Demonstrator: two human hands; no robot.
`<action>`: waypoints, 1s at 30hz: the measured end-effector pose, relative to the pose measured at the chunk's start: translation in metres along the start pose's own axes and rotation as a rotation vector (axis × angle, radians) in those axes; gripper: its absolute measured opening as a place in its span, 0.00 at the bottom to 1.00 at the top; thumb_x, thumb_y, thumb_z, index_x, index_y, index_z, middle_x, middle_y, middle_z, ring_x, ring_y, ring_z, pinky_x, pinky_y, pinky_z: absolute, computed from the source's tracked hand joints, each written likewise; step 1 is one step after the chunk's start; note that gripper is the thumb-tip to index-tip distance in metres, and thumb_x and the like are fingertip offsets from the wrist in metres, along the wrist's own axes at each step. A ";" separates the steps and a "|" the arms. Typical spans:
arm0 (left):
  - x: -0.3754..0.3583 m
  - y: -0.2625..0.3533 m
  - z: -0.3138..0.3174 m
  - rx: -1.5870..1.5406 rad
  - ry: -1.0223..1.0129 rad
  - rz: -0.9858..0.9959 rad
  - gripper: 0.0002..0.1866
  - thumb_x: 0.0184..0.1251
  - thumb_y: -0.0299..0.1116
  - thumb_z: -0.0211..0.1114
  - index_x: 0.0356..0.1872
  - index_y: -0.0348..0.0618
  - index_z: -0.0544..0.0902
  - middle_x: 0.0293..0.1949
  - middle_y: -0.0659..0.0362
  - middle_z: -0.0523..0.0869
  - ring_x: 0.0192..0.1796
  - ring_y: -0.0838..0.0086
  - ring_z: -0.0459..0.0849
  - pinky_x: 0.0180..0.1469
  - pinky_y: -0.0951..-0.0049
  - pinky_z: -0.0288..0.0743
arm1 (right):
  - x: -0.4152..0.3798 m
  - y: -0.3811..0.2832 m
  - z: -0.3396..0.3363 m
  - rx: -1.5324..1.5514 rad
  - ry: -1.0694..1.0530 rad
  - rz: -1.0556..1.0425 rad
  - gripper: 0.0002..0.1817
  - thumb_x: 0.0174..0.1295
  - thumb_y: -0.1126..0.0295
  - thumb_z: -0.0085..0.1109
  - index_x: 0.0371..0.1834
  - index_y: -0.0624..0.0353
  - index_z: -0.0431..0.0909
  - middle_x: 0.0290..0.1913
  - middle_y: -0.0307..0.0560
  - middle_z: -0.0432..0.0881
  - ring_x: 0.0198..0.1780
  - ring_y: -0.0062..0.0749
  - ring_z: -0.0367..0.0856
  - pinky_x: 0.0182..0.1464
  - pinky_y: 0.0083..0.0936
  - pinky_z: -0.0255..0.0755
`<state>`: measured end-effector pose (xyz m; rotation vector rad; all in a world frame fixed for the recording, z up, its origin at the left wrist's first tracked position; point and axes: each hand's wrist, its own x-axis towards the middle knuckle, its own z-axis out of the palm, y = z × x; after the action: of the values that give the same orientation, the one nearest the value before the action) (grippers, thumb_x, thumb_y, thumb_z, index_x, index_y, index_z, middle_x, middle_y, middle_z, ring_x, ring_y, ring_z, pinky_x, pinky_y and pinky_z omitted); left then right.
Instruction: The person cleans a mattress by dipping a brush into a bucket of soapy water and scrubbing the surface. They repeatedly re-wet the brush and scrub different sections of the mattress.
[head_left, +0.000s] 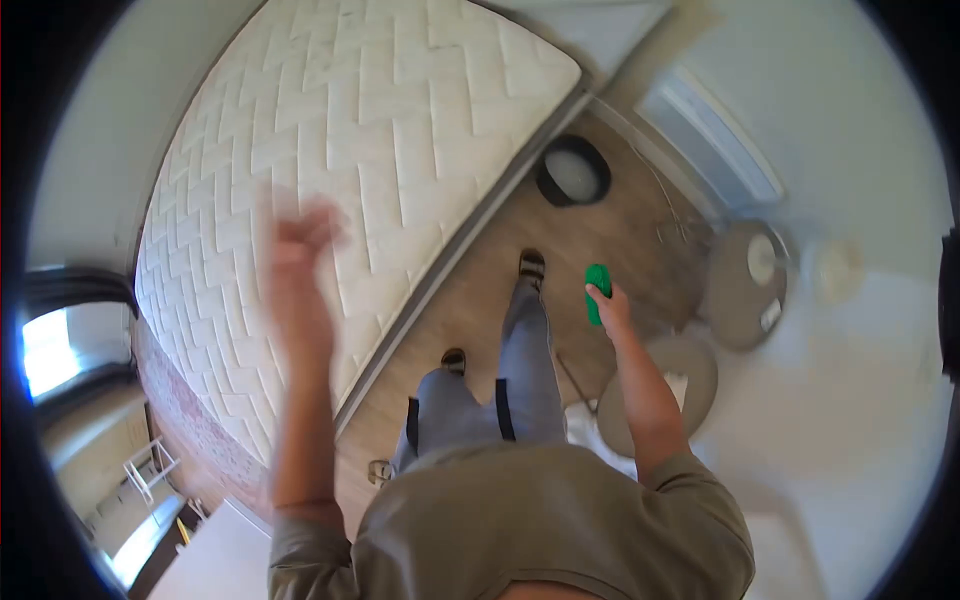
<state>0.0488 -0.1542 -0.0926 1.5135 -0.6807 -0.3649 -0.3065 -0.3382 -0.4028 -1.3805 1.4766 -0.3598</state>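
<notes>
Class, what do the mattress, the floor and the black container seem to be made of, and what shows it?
Mattress: soft, quilted cream fabric, shown by its zigzag stitched grooves. Floor: dull brown wood or wood-look laminate, from its streaky planks. Black container: possibly plastic; its plain, dark wall leaves that open.

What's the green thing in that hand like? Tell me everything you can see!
The green thing is bright green all over, longish and narrow, with a rounded far end. The right hand holds it partway along, thumb across it, and both ends stick out. It's above the brown floor, pointing away from the person. Its material and small parts are too tiny to make out.
</notes>
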 end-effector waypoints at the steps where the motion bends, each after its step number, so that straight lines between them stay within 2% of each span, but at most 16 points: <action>1: -0.014 -0.042 0.036 0.041 -0.029 -0.259 0.30 0.69 0.42 0.48 0.66 0.35 0.55 0.48 0.51 0.78 0.51 0.68 0.76 0.54 0.67 0.68 | 0.025 -0.001 -0.019 -0.049 -0.031 0.032 0.19 0.48 0.59 0.67 0.36 0.61 0.76 0.30 0.45 0.79 0.33 0.33 0.78 0.37 0.29 0.70; 3: -0.017 -0.124 0.092 -0.116 0.029 -0.620 0.30 0.68 0.43 0.52 0.67 0.42 0.58 0.44 0.57 0.80 0.43 0.76 0.77 0.44 0.74 0.72 | 0.109 -0.024 -0.006 -0.428 -0.028 -0.103 0.22 0.47 0.60 0.67 0.40 0.63 0.74 0.35 0.56 0.79 0.38 0.47 0.78 0.40 0.35 0.70; 4: -0.035 -0.169 0.112 -0.047 -0.053 -0.782 0.29 0.65 0.39 0.57 0.66 0.43 0.61 0.41 0.60 0.81 0.39 0.78 0.77 0.41 0.76 0.73 | 0.140 -0.015 -0.001 -0.441 -0.037 -0.097 0.22 0.47 0.60 0.67 0.40 0.63 0.74 0.35 0.56 0.79 0.38 0.47 0.78 0.40 0.35 0.70; 6: -0.064 -0.260 0.159 -0.021 -0.176 -0.915 0.28 0.62 0.34 0.58 0.64 0.41 0.64 0.39 0.62 0.82 0.36 0.81 0.77 0.40 0.79 0.73 | 0.206 0.010 0.012 -0.696 -0.070 -0.294 0.26 0.46 0.61 0.66 0.46 0.63 0.71 0.41 0.63 0.76 0.44 0.57 0.75 0.45 0.41 0.70; 8: -0.067 -0.336 0.218 0.112 -0.277 -1.026 0.28 0.61 0.36 0.57 0.63 0.40 0.65 0.40 0.57 0.83 0.36 0.75 0.80 0.41 0.77 0.73 | 0.267 0.027 0.035 -0.806 -0.116 -0.224 0.27 0.46 0.62 0.65 0.48 0.63 0.69 0.43 0.63 0.76 0.46 0.57 0.75 0.46 0.42 0.70; 10: -0.048 -0.389 0.266 0.399 -0.627 -0.946 0.31 0.59 0.41 0.57 0.63 0.39 0.63 0.43 0.51 0.83 0.38 0.63 0.83 0.45 0.71 0.73 | 0.303 0.032 0.052 -0.897 -0.154 -0.171 0.30 0.46 0.63 0.64 0.52 0.63 0.66 0.44 0.63 0.75 0.48 0.56 0.74 0.48 0.43 0.70; 12: -0.078 -0.501 0.318 0.579 -0.755 -0.735 0.38 0.57 0.46 0.57 0.66 0.36 0.56 0.46 0.43 0.80 0.47 0.54 0.80 0.50 0.66 0.71 | 0.334 0.035 0.063 -0.926 -0.194 -0.172 0.31 0.47 0.63 0.64 0.54 0.63 0.65 0.44 0.63 0.75 0.48 0.57 0.74 0.49 0.43 0.70; 14: -0.007 -0.468 0.356 0.424 -0.642 -1.082 0.45 0.55 0.47 0.59 0.67 0.33 0.48 0.50 0.41 0.77 0.53 0.56 0.77 0.54 0.65 0.69 | 0.381 0.048 0.083 -0.956 -0.234 -0.169 0.31 0.47 0.64 0.64 0.54 0.63 0.65 0.45 0.64 0.75 0.49 0.57 0.73 0.50 0.42 0.70; 17: 0.001 -0.508 0.393 0.410 -0.488 -1.043 0.49 0.53 0.47 0.62 0.67 0.31 0.44 0.53 0.39 0.74 0.57 0.57 0.74 0.57 0.66 0.67 | 0.439 0.089 0.104 -1.002 -0.247 -0.149 0.27 0.50 0.65 0.61 0.53 0.62 0.66 0.48 0.64 0.74 0.51 0.57 0.73 0.52 0.40 0.69; 20: 0.015 -0.540 0.405 0.359 -0.442 -1.008 0.53 0.52 0.42 0.63 0.68 0.37 0.32 0.52 0.36 0.74 0.51 0.53 0.78 0.54 0.67 0.71 | 0.482 0.143 0.116 -1.190 -0.293 -0.181 0.26 0.53 0.67 0.56 0.57 0.61 0.65 0.51 0.62 0.74 0.52 0.54 0.73 0.53 0.38 0.70; 22: 0.023 -0.553 0.399 0.080 -0.482 -1.006 0.51 0.52 0.37 0.59 0.68 0.38 0.31 0.50 0.34 0.74 0.51 0.51 0.77 0.54 0.67 0.71 | 0.507 0.212 0.117 -1.264 -0.237 -0.856 0.30 0.52 0.65 0.59 0.59 0.63 0.63 0.51 0.60 0.73 0.53 0.48 0.73 0.57 0.35 0.67; 23: 0.014 -0.568 0.406 0.088 -0.471 -1.021 0.51 0.52 0.37 0.59 0.68 0.38 0.31 0.50 0.34 0.74 0.51 0.51 0.77 0.54 0.67 0.71 | 0.512 0.219 0.119 -1.294 -0.296 -0.837 0.30 0.52 0.66 0.59 0.59 0.63 0.63 0.51 0.60 0.73 0.53 0.48 0.73 0.57 0.35 0.67; 26: -0.006 -0.593 0.418 0.036 -0.439 -1.018 0.45 0.51 0.31 0.56 0.68 0.38 0.39 0.49 0.35 0.75 0.51 0.53 0.78 0.51 0.67 0.73 | 0.505 0.234 0.136 -1.333 -0.465 -0.373 0.30 0.53 0.66 0.58 0.59 0.63 0.63 0.51 0.59 0.73 0.53 0.48 0.73 0.57 0.35 0.67; 28: -0.021 -0.589 0.410 0.169 -0.362 -0.779 0.39 0.50 0.28 0.55 0.66 0.37 0.50 0.48 0.38 0.77 0.44 0.54 0.81 0.47 0.66 0.74 | 0.495 0.240 0.144 -1.331 -0.501 -0.280 0.30 0.53 0.66 0.58 0.59 0.63 0.63 0.51 0.59 0.73 0.53 0.47 0.73 0.57 0.34 0.67; 29: -0.023 -0.580 0.401 0.241 -0.283 -0.695 0.30 0.50 0.30 0.56 0.58 0.33 0.63 0.47 0.40 0.78 0.42 0.54 0.82 0.47 0.66 0.74 | 0.492 0.241 0.148 -1.323 -0.518 -0.257 0.30 0.53 0.66 0.58 0.59 0.63 0.63 0.51 0.59 0.73 0.53 0.47 0.73 0.57 0.34 0.67; 30: -0.022 -0.575 0.387 0.248 -0.273 -0.704 0.30 0.50 0.30 0.56 0.58 0.33 0.63 0.47 0.40 0.78 0.42 0.54 0.82 0.47 0.66 0.74 | 0.491 0.240 0.152 -1.315 -0.530 -0.241 0.30 0.53 0.66 0.58 0.59 0.63 0.63 0.51 0.59 0.73 0.53 0.47 0.73 0.57 0.34 0.67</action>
<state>-0.0964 -0.4755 -0.6896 1.9391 -0.3865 -1.0657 -0.2188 -0.6286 -0.8821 -2.4041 1.0310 0.9633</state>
